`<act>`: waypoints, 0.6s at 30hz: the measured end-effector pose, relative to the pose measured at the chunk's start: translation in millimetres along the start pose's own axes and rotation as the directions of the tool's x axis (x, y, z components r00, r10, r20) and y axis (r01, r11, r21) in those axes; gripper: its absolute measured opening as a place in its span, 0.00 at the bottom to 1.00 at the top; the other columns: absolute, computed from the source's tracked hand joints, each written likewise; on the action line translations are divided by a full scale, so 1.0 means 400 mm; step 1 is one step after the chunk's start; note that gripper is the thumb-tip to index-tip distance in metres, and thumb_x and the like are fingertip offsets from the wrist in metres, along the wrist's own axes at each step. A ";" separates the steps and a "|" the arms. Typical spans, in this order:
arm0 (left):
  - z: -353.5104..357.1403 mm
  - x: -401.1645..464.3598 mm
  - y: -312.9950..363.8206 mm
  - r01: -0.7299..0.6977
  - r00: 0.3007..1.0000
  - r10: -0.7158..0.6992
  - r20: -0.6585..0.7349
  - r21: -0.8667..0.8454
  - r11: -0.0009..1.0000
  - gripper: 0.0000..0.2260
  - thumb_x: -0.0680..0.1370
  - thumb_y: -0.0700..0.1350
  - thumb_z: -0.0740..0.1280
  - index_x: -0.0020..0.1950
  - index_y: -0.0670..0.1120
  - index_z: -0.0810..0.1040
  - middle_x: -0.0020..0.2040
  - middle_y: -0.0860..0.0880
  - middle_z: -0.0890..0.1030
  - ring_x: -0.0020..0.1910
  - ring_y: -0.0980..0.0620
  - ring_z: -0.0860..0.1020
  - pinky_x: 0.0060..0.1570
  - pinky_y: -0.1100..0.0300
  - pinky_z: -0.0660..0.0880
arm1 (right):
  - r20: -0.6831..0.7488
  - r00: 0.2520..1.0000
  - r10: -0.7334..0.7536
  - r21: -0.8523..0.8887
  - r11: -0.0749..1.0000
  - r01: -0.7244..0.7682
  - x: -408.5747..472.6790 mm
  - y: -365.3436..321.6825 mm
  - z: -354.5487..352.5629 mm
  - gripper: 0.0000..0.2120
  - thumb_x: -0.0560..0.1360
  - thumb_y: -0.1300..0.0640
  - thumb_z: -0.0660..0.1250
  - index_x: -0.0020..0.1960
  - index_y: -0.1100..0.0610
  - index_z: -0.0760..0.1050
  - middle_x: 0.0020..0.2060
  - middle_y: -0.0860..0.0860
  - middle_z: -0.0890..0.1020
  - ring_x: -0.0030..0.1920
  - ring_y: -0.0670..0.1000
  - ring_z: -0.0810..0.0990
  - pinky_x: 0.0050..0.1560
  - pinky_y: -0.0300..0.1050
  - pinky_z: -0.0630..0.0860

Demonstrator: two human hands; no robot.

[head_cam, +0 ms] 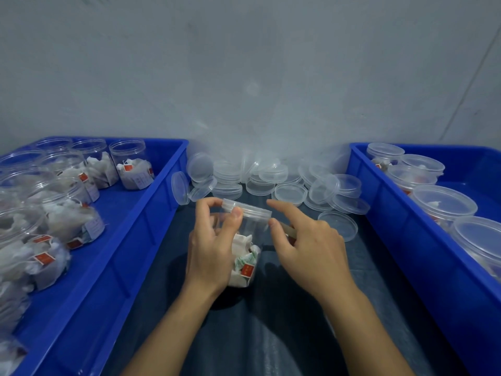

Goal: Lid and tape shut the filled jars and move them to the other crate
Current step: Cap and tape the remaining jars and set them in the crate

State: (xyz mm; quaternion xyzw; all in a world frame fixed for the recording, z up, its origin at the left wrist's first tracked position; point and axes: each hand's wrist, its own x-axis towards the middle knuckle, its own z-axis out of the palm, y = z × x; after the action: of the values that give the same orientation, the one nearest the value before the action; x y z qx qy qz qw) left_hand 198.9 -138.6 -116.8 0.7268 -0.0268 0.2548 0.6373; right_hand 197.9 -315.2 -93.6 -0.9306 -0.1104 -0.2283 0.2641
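Where the dark cloth-covered table (284, 335) runs back to a pale grey wall (244, 63), two blue plastic crates flank the work spot. The left crate (141, 226) holds open clear jars of tea bags (67, 221), none lidded; the right crate (406, 240) holds lidded jars (444, 204) packed along its inner side. Between the crates, against the wall, lies a loose heap of clear plastic lids (271, 177) — some flat, some tipped on edge, one single lid (339, 226) lying apart nearer the hands.

At centre stands the jar being worked (244, 256), upright on the cloth, partly filled with white tea bags and a red tag, its lid (248, 208) seated on top. Left hand (214, 245) grips the jar's upper wall, thumb and fingers curled onto the lid rim. Right hand (306, 240) sits just beside the jar — forefinger extended past the lid, thumb tip touching the rim; a strip of what looks like tape (288, 228) shows under the fingers, though whether they pinch it cannot be told.
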 end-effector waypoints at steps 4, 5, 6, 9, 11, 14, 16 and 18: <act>-0.013 0.008 -0.003 0.006 0.998 -0.003 0.065 -0.050 0.999 0.12 0.80 0.62 0.67 0.58 0.59 0.74 0.47 0.44 0.85 0.45 0.40 0.86 0.48 0.33 0.80 | 0.043 0.999 0.011 0.032 0.999 -0.012 0.000 0.000 -0.008 0.20 0.79 0.35 0.54 0.70 0.27 0.67 0.32 0.40 0.82 0.45 0.51 0.81 0.45 0.51 0.75; -0.015 0.009 -0.004 -0.005 0.998 0.007 0.070 -0.031 0.999 0.12 0.80 0.63 0.66 0.58 0.59 0.74 0.47 0.46 0.86 0.46 0.42 0.86 0.48 0.35 0.81 | 0.046 0.999 0.016 0.051 0.999 -0.019 0.000 -0.001 -0.009 0.19 0.79 0.35 0.55 0.69 0.26 0.68 0.32 0.39 0.82 0.45 0.50 0.81 0.45 0.51 0.75; -0.015 0.008 -0.007 -0.024 0.997 0.024 0.073 0.002 1.000 0.12 0.80 0.64 0.65 0.58 0.59 0.73 0.48 0.48 0.86 0.46 0.45 0.86 0.46 0.41 0.82 | 0.046 0.999 0.017 0.064 0.998 -0.020 0.000 -0.002 -0.009 0.18 0.79 0.36 0.56 0.69 0.27 0.69 0.32 0.39 0.82 0.44 0.49 0.81 0.45 0.51 0.76; -0.003 -0.005 -0.004 -0.108 0.994 0.100 0.054 0.165 0.980 0.12 0.81 0.66 0.60 0.58 0.60 0.69 0.47 0.59 0.85 0.45 0.60 0.85 0.41 0.68 0.77 | 0.041 0.999 0.015 0.079 0.997 -0.018 0.000 -0.006 -0.006 0.18 0.81 0.39 0.60 0.70 0.29 0.70 0.31 0.40 0.81 0.44 0.52 0.81 0.48 0.52 0.78; 0.006 -0.014 0.002 -0.177 0.982 0.187 0.002 0.331 0.927 0.12 0.82 0.65 0.58 0.60 0.61 0.65 0.47 0.61 0.81 0.48 0.69 0.80 0.42 0.75 0.72 | 0.036 0.999 0.010 0.090 0.996 -0.013 -0.001 -0.007 -0.004 0.18 0.81 0.40 0.60 0.71 0.30 0.71 0.28 0.41 0.78 0.41 0.52 0.80 0.48 0.53 0.79; 0.013 -0.028 0.013 -0.227 0.959 0.276 -0.063 0.411 0.883 0.11 0.83 0.62 0.58 0.62 0.60 0.63 0.56 0.58 0.76 0.49 0.72 0.79 0.42 0.73 0.72 | 0.012 1.000 -0.007 0.088 0.996 0.006 -0.005 -0.013 -0.001 0.20 0.81 0.38 0.57 0.71 0.32 0.71 0.29 0.42 0.79 0.41 0.53 0.81 0.47 0.54 0.79; 0.021 -0.036 0.018 -0.239 0.948 0.306 -0.084 0.447 0.862 0.10 0.85 0.60 0.57 0.61 0.56 0.65 0.57 0.54 0.77 0.47 0.64 0.80 0.39 0.67 0.71 | -0.002 1.000 -0.002 0.083 0.997 0.002 -0.006 -0.016 0.000 0.21 0.79 0.37 0.56 0.71 0.31 0.71 0.31 0.42 0.80 0.42 0.53 0.81 0.46 0.54 0.79; 0.028 -0.042 0.017 -0.256 0.933 0.345 -0.103 0.483 0.837 0.09 0.86 0.56 0.57 0.62 0.53 0.68 0.55 0.51 0.79 0.46 0.57 0.78 0.40 0.60 0.68 | -0.018 1.000 0.005 0.082 0.997 -0.004 -0.007 -0.016 0.002 0.19 0.80 0.38 0.58 0.70 0.32 0.73 0.28 0.41 0.77 0.41 0.53 0.81 0.45 0.53 0.79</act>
State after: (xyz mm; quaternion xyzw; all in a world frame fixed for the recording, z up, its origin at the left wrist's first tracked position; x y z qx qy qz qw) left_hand 185.6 -155.2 -118.2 0.8168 -0.0197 0.4176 0.3975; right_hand 193.7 -309.6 -92.7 -0.9171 -0.1151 -0.2312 0.3036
